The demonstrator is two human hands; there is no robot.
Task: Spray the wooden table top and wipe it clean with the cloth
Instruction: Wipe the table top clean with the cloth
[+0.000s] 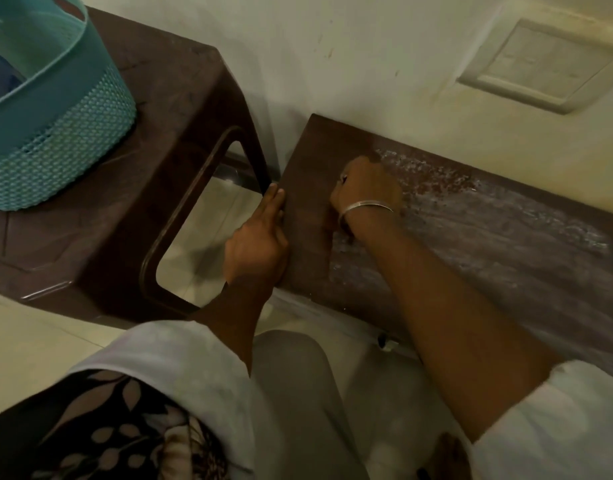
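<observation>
So the wooden table top (471, 230) runs along the wall (333, 64) from the middle of the shot out to the right. Its left end looks dark and clean, while the stretch further right is covered in whitish streaks and speckles.

The right hand (365, 192) is out on the table top near that left end, right about where the dark part meets the streaky part. The forearm comes in from the lower right, stretched out pretty straight, and the wrist, with a thin silver bangle (365, 206) on it, is bent so the back of the hand faces the camera. The hand looks balled up and pressed down on the wood, but its fingers are tucked under and it's blurry. I honestly can't make out the cloth, so I can't tell what it's clamped on, if anything.

The left hand (258, 244) is at the table top's left edge. Its fingers (275, 199) are straight and held together, lying flat along that edge and pointing toward the wall, palm against the side, not gripping anything. That arm comes up from the bottom centre out of a pale sleeve (180, 358).

Just left of the table sits a brown plastic stool (118, 209), with a teal basket (55, 126) on top.
</observation>
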